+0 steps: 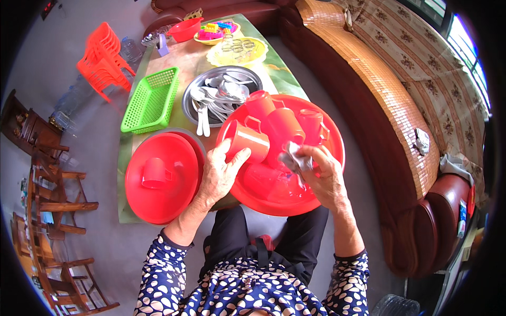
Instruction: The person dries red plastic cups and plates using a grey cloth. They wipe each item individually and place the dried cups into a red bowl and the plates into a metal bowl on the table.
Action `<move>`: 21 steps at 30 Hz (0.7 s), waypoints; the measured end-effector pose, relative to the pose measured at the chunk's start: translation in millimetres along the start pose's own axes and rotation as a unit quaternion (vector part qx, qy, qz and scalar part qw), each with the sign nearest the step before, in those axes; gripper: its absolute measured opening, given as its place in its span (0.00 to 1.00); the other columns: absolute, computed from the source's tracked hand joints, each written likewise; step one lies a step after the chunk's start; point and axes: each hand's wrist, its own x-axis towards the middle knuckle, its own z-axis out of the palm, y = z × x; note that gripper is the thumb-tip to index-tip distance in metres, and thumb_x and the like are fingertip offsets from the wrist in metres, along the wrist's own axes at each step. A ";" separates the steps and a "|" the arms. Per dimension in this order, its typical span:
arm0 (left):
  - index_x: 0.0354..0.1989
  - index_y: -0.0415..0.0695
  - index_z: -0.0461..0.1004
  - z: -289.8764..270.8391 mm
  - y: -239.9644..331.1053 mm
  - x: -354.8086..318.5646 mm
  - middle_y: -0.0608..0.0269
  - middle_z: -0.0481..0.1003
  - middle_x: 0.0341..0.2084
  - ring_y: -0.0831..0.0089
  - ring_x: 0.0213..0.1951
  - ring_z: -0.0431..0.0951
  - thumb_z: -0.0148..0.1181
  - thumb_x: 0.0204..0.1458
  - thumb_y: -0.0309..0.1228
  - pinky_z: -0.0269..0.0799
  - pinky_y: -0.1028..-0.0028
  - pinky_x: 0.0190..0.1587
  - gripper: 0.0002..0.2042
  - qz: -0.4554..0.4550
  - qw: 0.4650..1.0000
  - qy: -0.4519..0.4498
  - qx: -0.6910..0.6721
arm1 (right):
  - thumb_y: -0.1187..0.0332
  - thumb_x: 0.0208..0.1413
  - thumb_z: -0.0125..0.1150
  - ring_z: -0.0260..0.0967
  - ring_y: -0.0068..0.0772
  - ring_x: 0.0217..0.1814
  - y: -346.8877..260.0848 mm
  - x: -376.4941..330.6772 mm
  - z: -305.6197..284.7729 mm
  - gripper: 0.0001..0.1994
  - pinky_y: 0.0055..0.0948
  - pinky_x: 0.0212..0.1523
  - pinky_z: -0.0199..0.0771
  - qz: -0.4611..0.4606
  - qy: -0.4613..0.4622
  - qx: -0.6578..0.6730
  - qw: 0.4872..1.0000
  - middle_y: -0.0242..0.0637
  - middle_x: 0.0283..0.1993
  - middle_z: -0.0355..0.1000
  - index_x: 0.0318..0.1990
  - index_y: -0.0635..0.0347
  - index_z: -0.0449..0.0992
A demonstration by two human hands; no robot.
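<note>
My left hand grips a red plastic mug, tilted over the near left part of a large red basin. In my right hand is a crumpled greyish cloth, just right of that mug and apart from it. Several more red mugs stand or lie in the basin, and some liquid glistens at its bottom. To the left, a second red basin holds a single red mug.
Behind the basins stand a metal bowl of spoons and a green slotted basket. Farther back on the table are a yellow tray with glasses and a dish of colourful blocks. A brown sofa runs along the right.
</note>
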 end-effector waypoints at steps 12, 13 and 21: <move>0.44 0.37 0.74 25.7 0.9 -7.5 0.57 0.78 0.31 0.79 0.35 0.75 0.58 0.55 0.24 0.72 0.73 0.39 0.09 -0.002 0.999 0.035 -0.022 | 0.86 0.40 0.57 0.64 0.48 0.47 -22.0 43.5 69.5 0.24 0.39 0.46 0.70 -0.113 0.093 -0.006 0.989 0.46 0.44 0.64 0.48 0.55 0.74; 0.43 0.37 0.74 25.4 2.2 -7.6 0.57 0.78 0.30 0.79 0.34 0.74 0.58 0.55 0.25 0.72 0.73 0.39 0.09 -0.006 0.999 0.031 -0.017 | 0.85 0.40 0.56 0.64 0.49 0.48 -19.5 45.8 68.9 0.23 0.38 0.46 0.70 -0.109 0.095 -0.010 0.989 0.46 0.44 0.64 0.48 0.55 0.74; 0.36 0.37 0.73 28.6 -10.1 -4.8 0.67 0.73 0.25 0.84 0.32 0.68 0.55 0.57 0.30 0.68 0.76 0.35 0.08 -0.055 0.991 0.033 -0.119 | 0.87 0.38 0.61 0.70 0.44 0.44 -20.6 22.2 69.9 0.21 0.36 0.41 0.75 -0.150 0.100 -0.082 0.980 0.43 0.44 0.65 0.43 0.56 0.77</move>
